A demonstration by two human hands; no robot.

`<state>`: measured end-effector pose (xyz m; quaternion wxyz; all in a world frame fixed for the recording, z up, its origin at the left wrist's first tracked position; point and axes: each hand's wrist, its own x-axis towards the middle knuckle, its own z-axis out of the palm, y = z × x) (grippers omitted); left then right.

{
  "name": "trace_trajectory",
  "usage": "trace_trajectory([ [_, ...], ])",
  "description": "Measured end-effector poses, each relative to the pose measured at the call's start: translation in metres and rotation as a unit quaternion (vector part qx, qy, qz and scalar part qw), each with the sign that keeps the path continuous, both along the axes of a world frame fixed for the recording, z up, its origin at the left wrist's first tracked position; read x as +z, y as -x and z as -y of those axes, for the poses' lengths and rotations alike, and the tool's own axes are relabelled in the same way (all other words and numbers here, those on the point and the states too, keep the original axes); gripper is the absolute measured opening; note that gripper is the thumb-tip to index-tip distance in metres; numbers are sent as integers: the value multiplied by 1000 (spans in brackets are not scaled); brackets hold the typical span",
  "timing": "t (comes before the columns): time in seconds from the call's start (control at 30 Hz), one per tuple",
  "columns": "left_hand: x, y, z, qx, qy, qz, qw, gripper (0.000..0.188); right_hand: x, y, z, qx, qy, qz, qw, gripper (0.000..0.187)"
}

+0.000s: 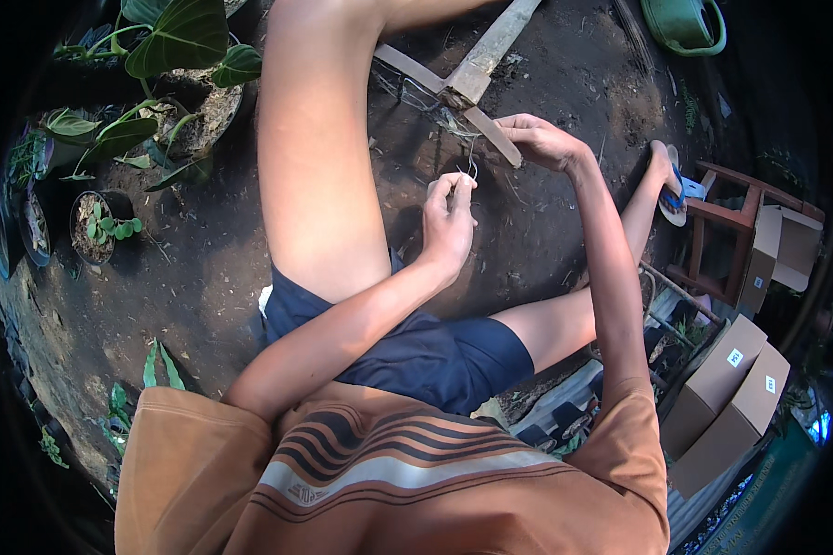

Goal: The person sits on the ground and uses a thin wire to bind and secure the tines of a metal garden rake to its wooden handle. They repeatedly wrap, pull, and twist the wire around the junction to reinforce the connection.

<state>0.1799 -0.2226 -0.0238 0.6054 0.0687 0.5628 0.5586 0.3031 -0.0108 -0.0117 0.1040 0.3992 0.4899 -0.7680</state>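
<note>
Wire (472, 157), faint above left fingers (463, 189)

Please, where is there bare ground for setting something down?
Mostly bare soil lies between the left hand and right forearm; another patch lies between the left thigh and the small potted plant. Crowded: right side, cardboard boxes and wooden frame; upper left, large-leaved plants.
</note>
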Motion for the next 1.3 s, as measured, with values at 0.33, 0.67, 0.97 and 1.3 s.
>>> trace_trajectory([
  [0.33,12,3,-9,17,-100,-190,976,15,34,66,-67,172,-625,113,753,38],
  [0.67,5,2,6,-29,-109,-137,984,15,27,-23,-5,81,-122,168,975,42],
  [0.97,19,0,7,-95,-133,-265,950,14,21,-11,-2,21,-161,65,985,39],
  [1.3,12,1,3,-76,-140,-304,939,18,54,56,0,48,-710,82,698,21],
])
